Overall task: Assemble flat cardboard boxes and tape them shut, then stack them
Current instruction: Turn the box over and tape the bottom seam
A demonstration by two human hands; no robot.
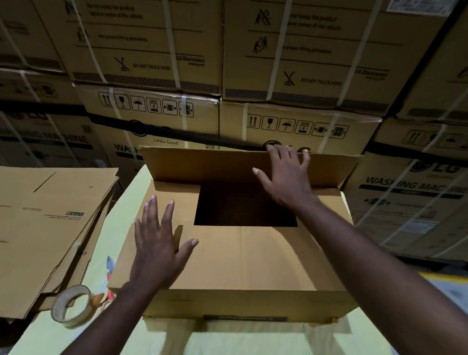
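closing the top of the box (244,305), right under both hands on the table (240,353). pressing the near flap (248,258) flat with the left hand (159,244), fingers straight and spread, gripping nothing. laying the right hand (286,176) open against the inner face of the upright far flap (200,166), fingertips at its top edge, not visibly curled over it.

keep weight on the left palm so the near flap cannot spring up. draw the far flap down toward the left hand, evenly along its crease, until both edges meet over the dark opening (241,209) between the hands. check for a straight, tight seam before letting go. then reach for the tape roll (73,306), just left of the left forearm, with the flat cardboard stack (24,229) further left.
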